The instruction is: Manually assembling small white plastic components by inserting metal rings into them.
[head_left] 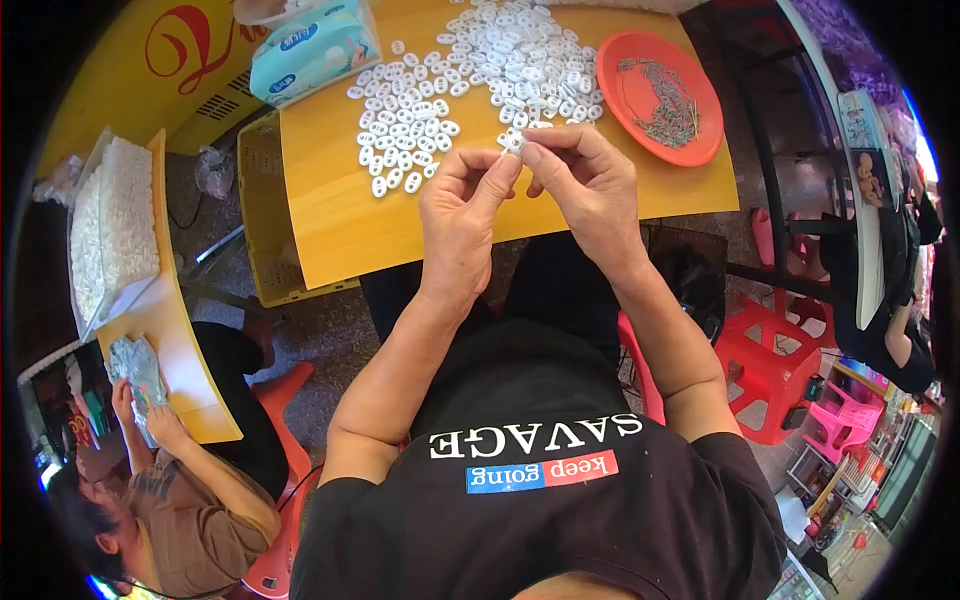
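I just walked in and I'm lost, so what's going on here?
Over a yellow table, the left hand and right hand together pinch a small white piece. Beyond them lies a heap of white pieces, with a looser spread to its left. An orange-red plate of thin metal pieces sits at right. Another person sits at far left.

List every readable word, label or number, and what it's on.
I won't copy wording, only locate it:
Black shirt: large white lettering, upside down in view; white words on a blue-and-red strip.
Yellow panel: large red script.
Light-blue soft pack: lettering on blue ovals.
Small pack, far right: too small to read.
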The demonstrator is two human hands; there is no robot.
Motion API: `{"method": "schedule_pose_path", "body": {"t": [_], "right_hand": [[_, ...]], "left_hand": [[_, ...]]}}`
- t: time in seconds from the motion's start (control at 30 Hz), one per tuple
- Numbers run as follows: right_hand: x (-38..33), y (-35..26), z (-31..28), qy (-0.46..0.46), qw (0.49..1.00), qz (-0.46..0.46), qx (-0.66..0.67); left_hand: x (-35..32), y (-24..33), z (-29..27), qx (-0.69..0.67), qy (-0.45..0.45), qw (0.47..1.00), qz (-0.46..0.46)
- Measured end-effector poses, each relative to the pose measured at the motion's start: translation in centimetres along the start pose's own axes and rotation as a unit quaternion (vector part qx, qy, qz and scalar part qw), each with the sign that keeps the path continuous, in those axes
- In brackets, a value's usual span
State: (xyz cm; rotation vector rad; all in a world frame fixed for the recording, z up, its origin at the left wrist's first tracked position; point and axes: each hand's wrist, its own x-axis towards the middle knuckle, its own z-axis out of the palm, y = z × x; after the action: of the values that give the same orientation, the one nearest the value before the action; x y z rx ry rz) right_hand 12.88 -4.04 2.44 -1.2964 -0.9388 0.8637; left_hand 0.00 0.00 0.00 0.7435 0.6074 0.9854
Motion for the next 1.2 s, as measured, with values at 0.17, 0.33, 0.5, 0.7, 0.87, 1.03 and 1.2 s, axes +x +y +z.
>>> {"method": "schedule_pose_path", "body": {"t": [0.17,0.33,0.5,0.7,0.87,1.03,1.2], "right_hand": [[-0.1,0.6,0.1,-0.013,0.999,0.005,0.042],[-0.1,1.2,-0.2,-0.032,0.998,0.038,0.046],[-0.4,1.4,-0.1,-0.045,0.981,0.099,0.159],[-0.6,0.4,0.2,-0.058,0.97,0.111,0.211],[-1.0,-0.1,0.6,-0.068,0.975,0.084,0.192],[-1.4,-0.4,1.2,-0.063,0.974,0.064,0.208],[-1.6,-0.5,1.2,-0.07,0.974,0.06,0.207]], "left_hand": [[0.0,-0.3,-0.5,0.003,-0.005,1.0,0.019],[-0.1,-0.5,-1.4,0.029,-0.002,1.0,0.012],[-0.6,0.0,-1.5,0.066,-0.041,0.996,0.042],[-0.4,-0.2,-2.8,0.07,-0.067,0.994,0.056],[0.7,-0.7,-2.8,0.092,-0.142,0.978,0.12],[1.0,-0.9,-2.7,0.076,-0.16,0.976,0.129],[0.6,-0.5,-2.5,0.073,-0.151,0.979,0.12]]}}
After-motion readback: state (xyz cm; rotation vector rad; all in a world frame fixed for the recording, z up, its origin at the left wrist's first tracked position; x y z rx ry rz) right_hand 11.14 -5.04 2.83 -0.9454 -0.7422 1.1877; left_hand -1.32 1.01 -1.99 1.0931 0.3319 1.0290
